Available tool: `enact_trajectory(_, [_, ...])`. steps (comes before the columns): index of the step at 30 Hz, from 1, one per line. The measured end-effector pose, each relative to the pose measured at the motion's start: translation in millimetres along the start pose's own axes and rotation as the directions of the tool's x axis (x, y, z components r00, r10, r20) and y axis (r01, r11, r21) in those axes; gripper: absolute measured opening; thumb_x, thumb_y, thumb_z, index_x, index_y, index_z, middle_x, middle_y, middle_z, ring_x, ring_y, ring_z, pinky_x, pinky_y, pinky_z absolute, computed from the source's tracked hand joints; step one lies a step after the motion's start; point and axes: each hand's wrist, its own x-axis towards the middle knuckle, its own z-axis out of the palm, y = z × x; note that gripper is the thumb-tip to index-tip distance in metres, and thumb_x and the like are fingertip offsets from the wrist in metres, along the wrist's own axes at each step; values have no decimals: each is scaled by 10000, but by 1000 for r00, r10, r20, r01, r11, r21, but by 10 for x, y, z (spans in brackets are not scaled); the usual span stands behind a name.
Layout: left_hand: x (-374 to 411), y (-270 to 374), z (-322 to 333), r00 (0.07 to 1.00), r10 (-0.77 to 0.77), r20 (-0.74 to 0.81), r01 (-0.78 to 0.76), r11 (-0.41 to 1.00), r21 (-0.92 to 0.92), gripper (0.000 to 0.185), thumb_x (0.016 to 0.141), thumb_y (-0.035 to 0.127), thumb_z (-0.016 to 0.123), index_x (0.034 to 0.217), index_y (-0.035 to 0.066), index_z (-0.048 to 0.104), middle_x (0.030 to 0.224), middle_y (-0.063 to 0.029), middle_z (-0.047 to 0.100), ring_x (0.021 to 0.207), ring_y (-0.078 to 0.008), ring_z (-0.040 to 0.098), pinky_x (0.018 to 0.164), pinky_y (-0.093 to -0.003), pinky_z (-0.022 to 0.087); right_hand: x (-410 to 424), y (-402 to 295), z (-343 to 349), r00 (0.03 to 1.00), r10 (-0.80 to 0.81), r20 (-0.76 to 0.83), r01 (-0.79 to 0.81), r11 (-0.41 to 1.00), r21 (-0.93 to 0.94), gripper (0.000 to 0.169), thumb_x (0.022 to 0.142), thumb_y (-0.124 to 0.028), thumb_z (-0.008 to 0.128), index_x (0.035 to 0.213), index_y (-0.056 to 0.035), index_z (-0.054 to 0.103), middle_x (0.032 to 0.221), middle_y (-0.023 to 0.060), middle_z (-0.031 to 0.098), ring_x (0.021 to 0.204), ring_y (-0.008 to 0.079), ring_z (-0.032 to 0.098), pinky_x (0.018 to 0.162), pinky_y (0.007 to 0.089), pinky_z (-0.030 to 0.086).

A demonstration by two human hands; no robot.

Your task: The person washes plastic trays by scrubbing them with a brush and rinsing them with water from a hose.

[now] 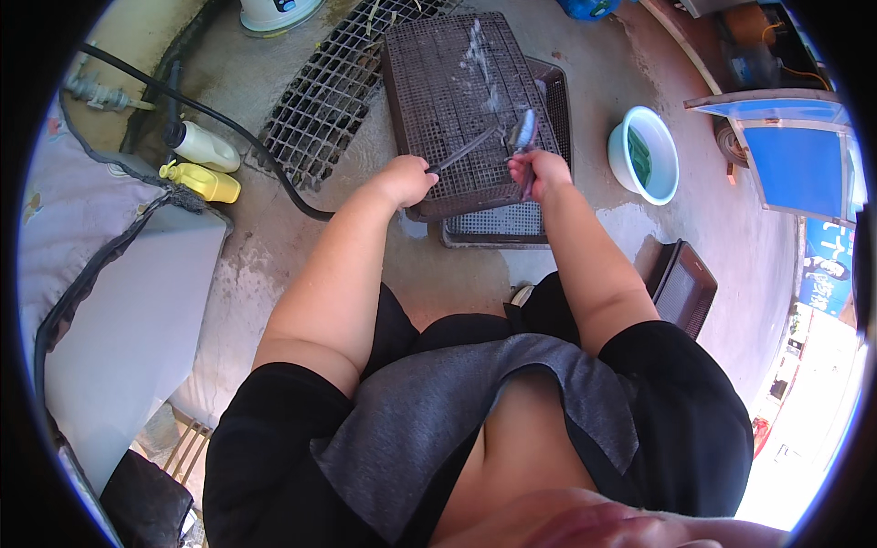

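My left hand is closed around a black hose with a clear spray of water leaving its end. The water runs over the perforated base of a dark brown plastic crate, which lies tilted on another crate on the wet floor. My right hand grips the handle of a scrubbing brush above the upper crate, close to the water stream. White foam or splash shows on the crate's upper part.
A metal floor grate lies left of the crates, with a white bottle and a yellow jug nearer the wall. At right stand a pale basin holding green cloth or netting and more brown crates.
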Motion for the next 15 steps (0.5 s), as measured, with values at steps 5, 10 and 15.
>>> enact_trajectory(5, [30, 107, 123, 994, -38, 101, 35, 999, 22, 295, 1012, 309, 567, 1197, 87, 628, 730, -40, 593, 616, -161, 583, 571, -362, 519, -65, -139, -967, 963, -186, -194, 207, 974, 92, 181, 978, -34, 426, 1077, 58, 547, 936, 178, 647, 755, 273, 682, 596, 369, 597])
enact_trajectory(10, [102, 138, 266, 999, 36, 16, -37, 996, 78, 310, 997, 294, 584, 1181, 54, 651, 857, -102, 678, 684, -213, 632, 657, -393, 527, -18, -204, -1058, 962, -41, -271, 109, 965, 240, 160, 984, -52, 435, 990, 54, 554, 875, 170, 640, 764, 292, 678, 624, 397, 604])
enact_trajectory(15, [75, 84, 151, 942, 8, -335, 39, 990, 133, 323, 1005, 301, 531, 1174, 61, 667, 1135, -221, 692, 1066, -398, 651, 934, -463, 508, 41, -288, -1143, 986, -86, -141, 111, 978, 179, 94, 939, -6, 504, 977, 60, 559, 870, 174, 615, 747, 283, 656, 590, 407, 565])
